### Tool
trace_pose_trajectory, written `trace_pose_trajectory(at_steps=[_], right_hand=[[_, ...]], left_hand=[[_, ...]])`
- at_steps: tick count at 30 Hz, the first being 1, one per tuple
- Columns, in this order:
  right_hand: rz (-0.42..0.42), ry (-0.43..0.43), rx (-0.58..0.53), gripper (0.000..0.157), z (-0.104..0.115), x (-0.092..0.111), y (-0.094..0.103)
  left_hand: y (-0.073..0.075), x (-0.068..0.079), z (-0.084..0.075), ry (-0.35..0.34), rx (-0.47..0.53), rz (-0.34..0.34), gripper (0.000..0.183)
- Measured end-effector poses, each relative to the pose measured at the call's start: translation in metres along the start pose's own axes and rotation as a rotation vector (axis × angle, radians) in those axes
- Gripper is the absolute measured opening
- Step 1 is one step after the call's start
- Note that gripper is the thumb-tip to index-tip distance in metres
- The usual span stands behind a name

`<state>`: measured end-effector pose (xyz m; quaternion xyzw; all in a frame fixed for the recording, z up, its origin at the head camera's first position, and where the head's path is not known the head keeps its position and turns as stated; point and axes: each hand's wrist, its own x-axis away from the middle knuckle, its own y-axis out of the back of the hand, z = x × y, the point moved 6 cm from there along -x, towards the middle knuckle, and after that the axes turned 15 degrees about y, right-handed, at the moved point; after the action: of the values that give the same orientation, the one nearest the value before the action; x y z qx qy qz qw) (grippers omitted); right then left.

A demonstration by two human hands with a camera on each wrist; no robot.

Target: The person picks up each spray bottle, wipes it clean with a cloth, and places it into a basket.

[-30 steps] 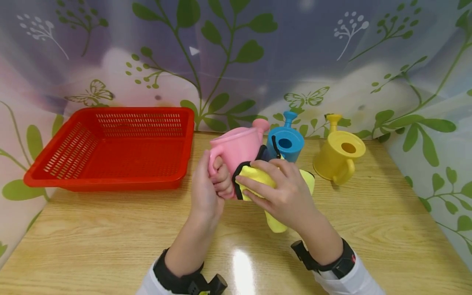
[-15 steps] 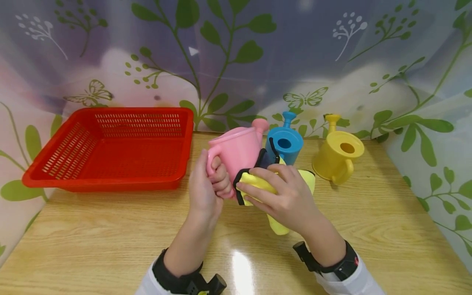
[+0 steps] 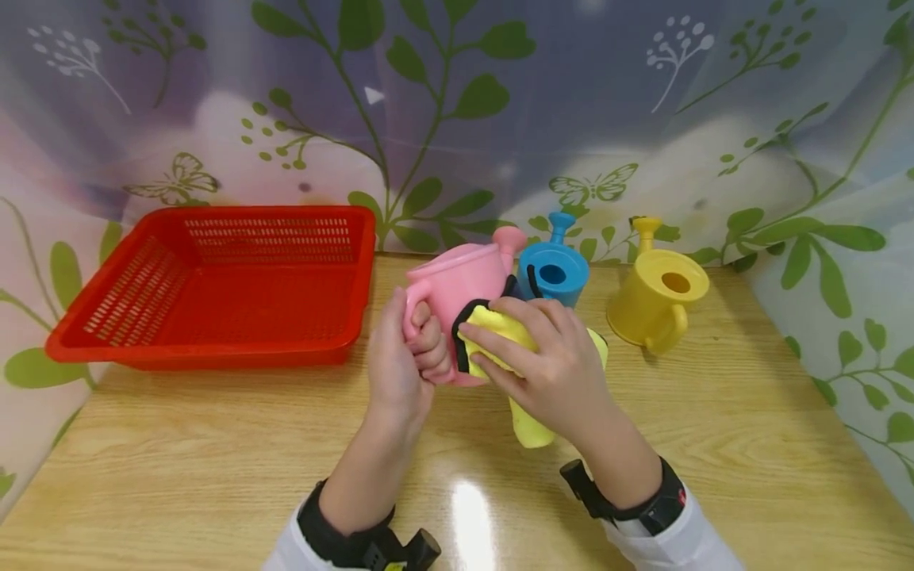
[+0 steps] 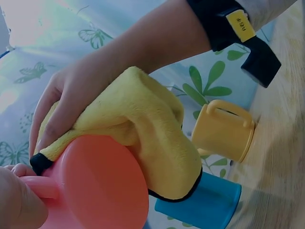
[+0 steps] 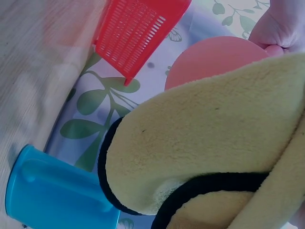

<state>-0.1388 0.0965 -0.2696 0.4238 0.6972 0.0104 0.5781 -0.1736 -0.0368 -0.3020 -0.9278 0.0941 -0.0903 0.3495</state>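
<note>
My left hand point(image 3: 403, 361) grips the handle of a pink watering can point(image 3: 464, 277), holding it up off the table with its spout toward the far right. Against the can's right side, my right hand point(image 3: 550, 369) holds a yellow cloth point(image 3: 497, 327) with a black edging, its fingers spread over the fabric. Loose cloth hangs below that hand. From the left wrist view, the cloth point(image 4: 138, 126) lies over the side of the can, next to its round pink base point(image 4: 105, 186). The right wrist view shows mostly cloth point(image 5: 205, 129), which hides the right fingers.
A red plastic basket point(image 3: 271, 317) with slotted walls stands at the left on the wooden table point(image 3: 236, 468). Behind the right hand are a blue watering can point(image 3: 567, 285) and, further right, a yellow watering can point(image 3: 628, 309). A patterned curtain point(image 3: 457, 143) hangs behind.
Over the last half second my right hand and the cloth have shifted slightly up along the pink can, after a small dip before that. My left hand keeps its grip on the handle.
</note>
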Motion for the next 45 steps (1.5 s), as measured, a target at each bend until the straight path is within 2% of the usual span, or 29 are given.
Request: trace_pose_trajectory(at_steps=[6, 13, 17, 25, 45], right_hand=[[-0.003, -0.066, -0.019, 0.028, -0.009, -0.008, -0.002], [-0.004, -0.100, -0.004, 0.021, -0.018, -0.021, -0.005], [0.012, -0.127, 0.006, 0.024, -0.024, -0.028, -0.007], [0.028, -0.165, 0.020, 0.025, -0.030, -0.030, -0.011], [0.022, -0.153, 0.013, 0.025, -0.025, -0.029, -0.011]], left_hand=[[-0.002, -0.002, 0.001, 0.003, -0.006, -0.010, 0.046], [-0.001, -0.002, 0.003, 0.027, -0.007, -0.032, 0.046], [-0.003, -0.003, 0.003, 0.021, -0.015, -0.032, 0.044], [-0.002, -0.002, 0.005, 0.027, -0.034, -0.047, 0.045], [-0.001, 0.001, 0.003, 0.011, -0.050, -0.017, 0.046]])
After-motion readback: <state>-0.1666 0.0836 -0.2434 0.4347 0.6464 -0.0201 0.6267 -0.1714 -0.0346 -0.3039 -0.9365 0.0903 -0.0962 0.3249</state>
